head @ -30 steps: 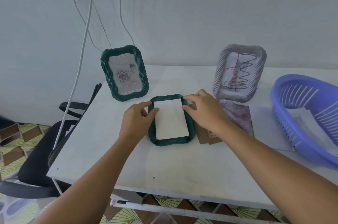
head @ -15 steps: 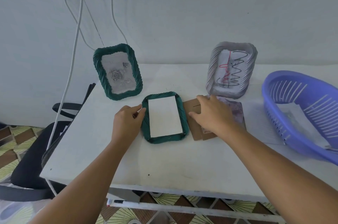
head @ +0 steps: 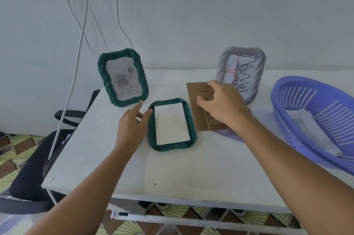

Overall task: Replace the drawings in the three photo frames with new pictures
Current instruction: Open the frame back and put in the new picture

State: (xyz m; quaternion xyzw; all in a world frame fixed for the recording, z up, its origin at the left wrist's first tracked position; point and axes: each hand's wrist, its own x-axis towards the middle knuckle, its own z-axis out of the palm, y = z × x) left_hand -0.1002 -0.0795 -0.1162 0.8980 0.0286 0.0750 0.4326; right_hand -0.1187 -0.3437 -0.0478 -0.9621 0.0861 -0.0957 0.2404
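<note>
Since the earlier frame, the brown cardboard backing board point(head: 199, 106) has been raised off the table by the right hand point(head: 224, 104), whose fingers are curled round its upper part in a pinch, its lower edge seemingly near the tabletop; the left hand point(head: 132, 125) has been loosened, fingers spread, thumb just touching the rim of the dark green ribbed frame lying face down point(head: 172, 123), probably to steady it; a white sheet point(head: 171, 123) is seated in its recess, so the board is judged ready to be laid over it; the upright green frame with a rose picture point(head: 122, 77) is leaned at the wall, the grey frame with a scribbled drawing point(head: 241, 73) just behind the right hand; open room is left on the white table point(head: 172, 173) toward its near edge, while the purple plastic basket point(head: 314, 116) crowds the right side.
</note>
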